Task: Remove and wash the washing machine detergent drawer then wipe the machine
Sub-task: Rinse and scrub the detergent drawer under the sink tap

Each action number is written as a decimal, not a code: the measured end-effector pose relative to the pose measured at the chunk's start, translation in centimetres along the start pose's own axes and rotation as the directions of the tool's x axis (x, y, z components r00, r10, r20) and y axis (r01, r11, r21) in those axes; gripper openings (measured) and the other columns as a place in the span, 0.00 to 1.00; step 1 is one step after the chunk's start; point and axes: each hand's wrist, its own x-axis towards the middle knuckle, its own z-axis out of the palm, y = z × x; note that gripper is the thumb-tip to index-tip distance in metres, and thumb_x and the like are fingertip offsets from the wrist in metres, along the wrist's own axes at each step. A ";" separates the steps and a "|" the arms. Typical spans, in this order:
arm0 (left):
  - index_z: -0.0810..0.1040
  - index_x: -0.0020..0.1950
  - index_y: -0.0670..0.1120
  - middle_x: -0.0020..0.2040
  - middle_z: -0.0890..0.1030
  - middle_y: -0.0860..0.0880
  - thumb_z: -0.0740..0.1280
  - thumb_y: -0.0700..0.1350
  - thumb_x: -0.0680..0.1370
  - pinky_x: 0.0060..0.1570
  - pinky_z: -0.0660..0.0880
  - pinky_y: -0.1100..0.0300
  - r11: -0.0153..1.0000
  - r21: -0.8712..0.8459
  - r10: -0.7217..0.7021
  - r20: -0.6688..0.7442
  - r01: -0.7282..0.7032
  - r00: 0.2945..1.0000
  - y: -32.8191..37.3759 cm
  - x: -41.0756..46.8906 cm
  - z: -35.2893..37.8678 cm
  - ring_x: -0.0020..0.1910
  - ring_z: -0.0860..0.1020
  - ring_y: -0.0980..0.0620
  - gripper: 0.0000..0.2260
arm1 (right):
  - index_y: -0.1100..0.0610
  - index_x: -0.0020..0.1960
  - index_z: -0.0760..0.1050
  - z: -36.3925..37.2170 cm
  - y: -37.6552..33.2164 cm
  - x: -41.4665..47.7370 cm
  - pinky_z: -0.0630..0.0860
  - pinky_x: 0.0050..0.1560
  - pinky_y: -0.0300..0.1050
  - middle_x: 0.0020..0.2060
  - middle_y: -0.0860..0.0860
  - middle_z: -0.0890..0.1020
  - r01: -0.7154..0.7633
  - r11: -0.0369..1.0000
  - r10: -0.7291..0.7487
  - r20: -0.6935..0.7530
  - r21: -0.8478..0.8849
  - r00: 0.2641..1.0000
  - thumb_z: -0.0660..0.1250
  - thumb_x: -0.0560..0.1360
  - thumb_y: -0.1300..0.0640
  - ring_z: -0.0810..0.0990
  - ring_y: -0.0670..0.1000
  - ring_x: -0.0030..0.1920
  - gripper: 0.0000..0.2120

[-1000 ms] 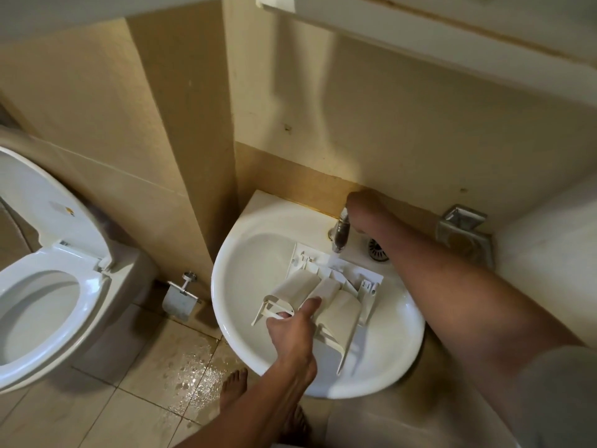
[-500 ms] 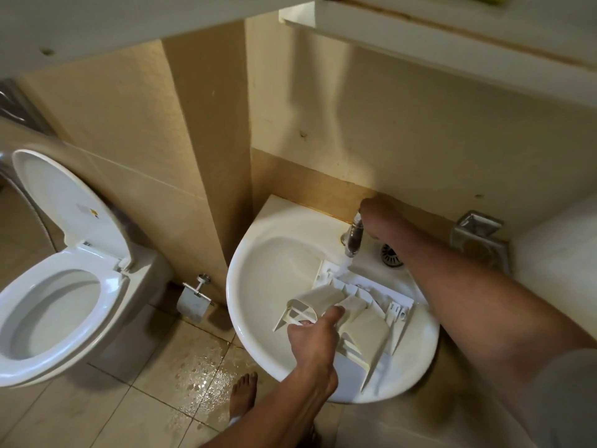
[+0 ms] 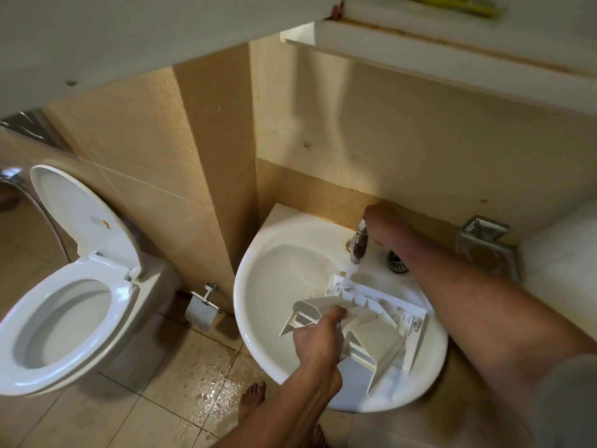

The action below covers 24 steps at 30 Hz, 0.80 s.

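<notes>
The white plastic detergent drawer (image 3: 361,324) lay upside down in the round white ceramic sink (image 3: 258,286), and its long front panel leaned toward the back right edge of the basin. The left hand (image 3: 318,341) was closed around the near left part of the drawer, with the thumb pressed on a curved compartment wall. The right hand (image 3: 381,221) was closed on the top of the small metal tap (image 3: 358,244) at the back edge of the sink; the fingers were hidden behind the hand, so how tightly it held I could not tell.

The main change was the water. One second before, and also half a second before, nothing came out of the tap. Now a thin stream (image 3: 349,273) fell from the spout and hit the back corner of the drawer, just beside the panel. The drawer also lay a little more turned than before, with that corner brought under the spout.

I judged from this that the removal was finished and the washing was only beginning. The wiping of the machine remained; the machine itself was not in view. The beige floor tiles (image 3: 193,392) under the sink were already wet
</notes>
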 end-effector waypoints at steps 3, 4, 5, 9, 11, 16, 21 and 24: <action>0.83 0.47 0.41 0.37 0.84 0.43 0.77 0.41 0.66 0.39 0.77 0.53 0.999 0.015 0.046 -0.021 -0.046 0.999 -0.5 0.1 0.5 0.37 0.81 0.44 0.11 | 0.62 0.58 0.79 0.0 0.0 0.1 0.74 0.51 0.44 0.53 0.57 0.81 0.018 1.000 -0.018 0.007 0.015 1.000 0.68 0.76 0.61 0.80 0.56 0.52 0.11; 0.82 0.48 0.42 0.40 0.85 0.43 0.78 0.43 0.64 0.40 0.78 0.53 0.997 0.024 0.071 -0.044 -0.070 0.997 -0.6 0.2 0.5 0.38 0.82 0.45 0.15 | 0.61 0.58 0.79 0.0 0.1 0.1 0.75 0.52 0.44 0.53 0.57 0.81 0.027 0.999 -0.027 0.003 0.026 1.000 0.68 0.76 0.61 0.80 0.56 0.52 0.11; 0.82 0.50 0.43 0.42 0.86 0.44 0.78 0.46 0.62 0.41 0.80 0.52 0.995 0.035 0.092 -0.075 -0.089 0.993 -0.6 0.3 0.5 0.40 0.83 0.45 0.18 | 0.61 0.58 0.79 -0.1 0.1 0.0 0.75 0.52 0.44 0.53 0.57 0.81 0.034 0.999 -0.034 0.003 0.034 0.999 0.68 0.76 0.61 0.80 0.56 0.51 0.11; 0.81 0.54 0.44 0.45 0.86 0.46 0.79 0.46 0.63 0.41 0.80 0.54 0.985 0.048 0.174 -0.172 -0.168 0.969 -0.1 0.9 -0.1 0.44 0.84 0.45 0.21 | 0.62 0.57 0.78 0.0 0.4 0.0 0.75 0.52 0.45 0.53 0.58 0.81 0.042 0.999 -0.042 -0.003 0.028 0.999 0.68 0.75 0.63 0.80 0.57 0.53 0.11; 0.80 0.54 0.43 0.45 0.86 0.46 0.80 0.45 0.64 0.41 0.79 0.55 0.978 0.036 0.208 -0.194 -0.205 0.959 0.2 0.9 -0.2 0.44 0.84 0.45 0.21 | 0.63 0.57 0.78 -0.1 0.3 0.0 0.75 0.53 0.45 0.53 0.58 0.80 0.042 0.999 -0.042 -0.005 0.021 0.999 0.67 0.76 0.63 0.80 0.57 0.54 0.10; 0.76 0.55 0.42 0.47 0.83 0.44 0.80 0.44 0.67 0.38 0.74 0.57 0.974 -0.015 0.213 -0.269 -0.225 0.939 1.1 0.6 0.3 0.44 0.82 0.45 0.21 | 0.62 0.57 0.78 -0.1 0.4 -0.2 0.75 0.53 0.45 0.53 0.57 0.81 0.051 0.999 -0.051 -0.010 0.007 0.999 0.67 0.76 0.62 0.80 0.56 0.53 0.10; 0.74 0.56 0.40 0.47 0.81 0.43 0.80 0.45 0.68 0.34 0.71 0.59 0.971 -0.072 0.196 -0.301 -0.227 0.933 1.9 0.6 0.9 0.42 0.79 0.47 0.23 | 0.63 0.58 0.77 -0.1 0.5 -0.3 0.74 0.52 0.45 0.55 0.58 0.80 0.068 0.998 -0.068 -0.039 0.013 0.997 0.65 0.77 0.62 0.79 0.57 0.55 0.10; 0.77 0.54 0.40 0.46 0.82 0.44 0.80 0.45 0.67 0.33 0.71 0.60 0.970 -0.112 0.174 -0.307 -0.217 0.936 2.1 0.7 1.1 0.42 0.81 0.47 0.21 | 0.63 0.58 0.77 -0.2 0.5 -0.4 0.74 0.53 0.45 0.55 0.58 0.80 0.077 0.997 -0.076 -0.045 0.011 0.996 0.65 0.77 0.62 0.79 0.56 0.55 0.10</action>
